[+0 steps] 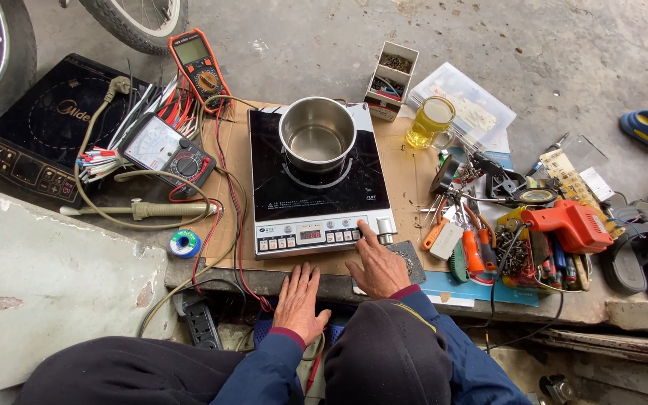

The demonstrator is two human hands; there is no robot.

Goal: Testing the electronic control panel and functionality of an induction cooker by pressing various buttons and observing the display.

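Both hands sit at the near edge of the cardboard sheet (pixel 406 176) — the left hand (pixel 298 301) lies flat with fingers spread and holds nothing, while the right hand (pixel 379 264) reaches forward, its index fingertip pressed on a button of the induction cooker (pixel 316 191)'s control panel (pixel 316 235), the other fingers loosely spread. On the cooker's black glass stands an empty steel pot (pixel 317 134). Right of it lie screwdrivers, pliers and an orange soldering gun (pixel 568 225). Left — an analog multimeter (pixel 168 150) with red leads and a solder spool (pixel 185 242). Farther off stand a glass mug of yellow liquid (pixel 430 121), a digital multimeter (pixel 199 69) and a second black induction cooker (pixel 43 127).
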